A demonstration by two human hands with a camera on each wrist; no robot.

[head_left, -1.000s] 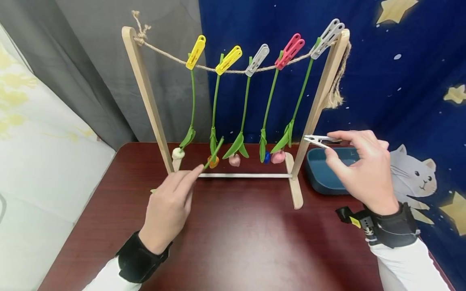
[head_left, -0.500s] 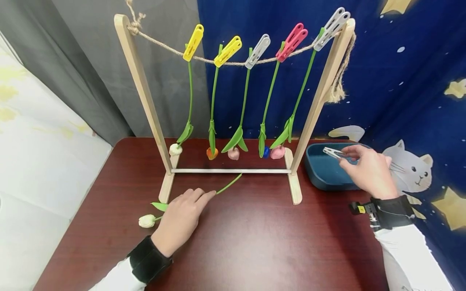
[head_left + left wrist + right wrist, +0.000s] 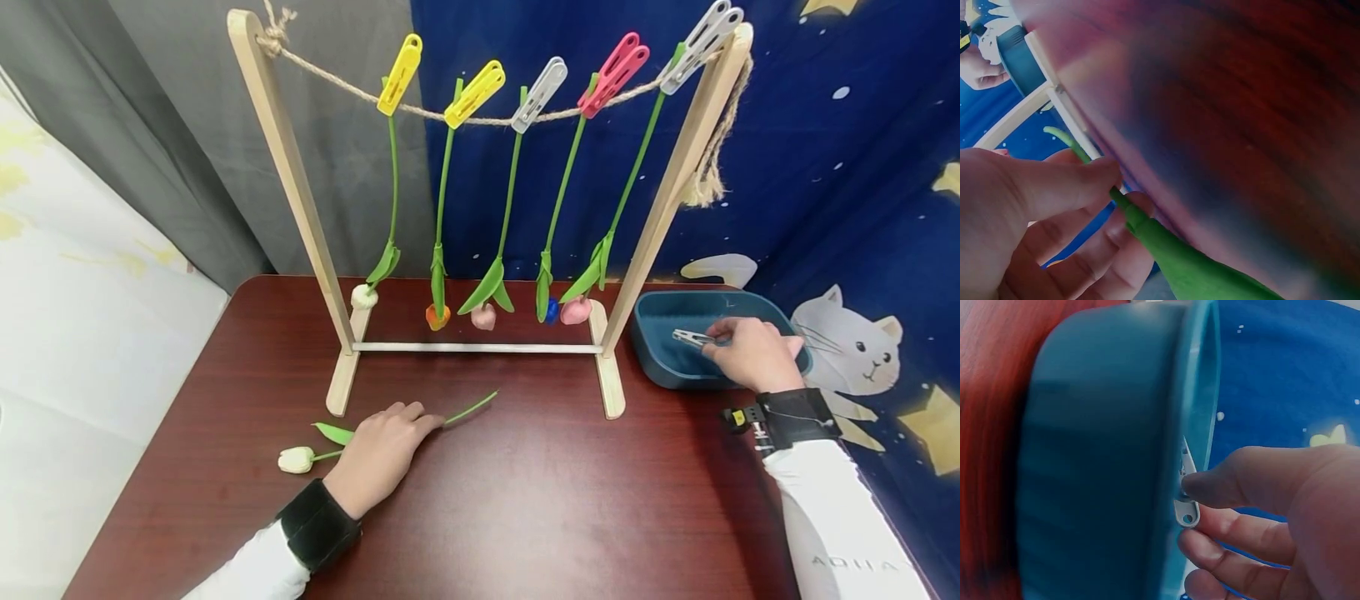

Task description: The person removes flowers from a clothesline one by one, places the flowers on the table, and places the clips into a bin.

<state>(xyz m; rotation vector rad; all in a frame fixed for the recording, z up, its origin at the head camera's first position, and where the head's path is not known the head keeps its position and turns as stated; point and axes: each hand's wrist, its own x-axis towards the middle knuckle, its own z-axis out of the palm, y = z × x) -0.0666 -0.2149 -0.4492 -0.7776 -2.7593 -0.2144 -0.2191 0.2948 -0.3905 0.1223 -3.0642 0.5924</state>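
My left hand lies on the dark red table and pinches the green stem of a white tulip, whose stem tip points right; the stem runs between thumb and fingers. My right hand pinches a grey clothespin inside the blue tray; the clothespin shows above the tray rim. Behind stands a wooden rack with a rope carrying several tulips hung head down from coloured pegs.
A grey curtain hangs at the back left, a blue starry cloth with a cat at the back right. The table's left edge borders a pale cloth.
My left hand lowered the white tulip from the rack down onto the table. My right hand carried the grey clothespin down into the blue tray.
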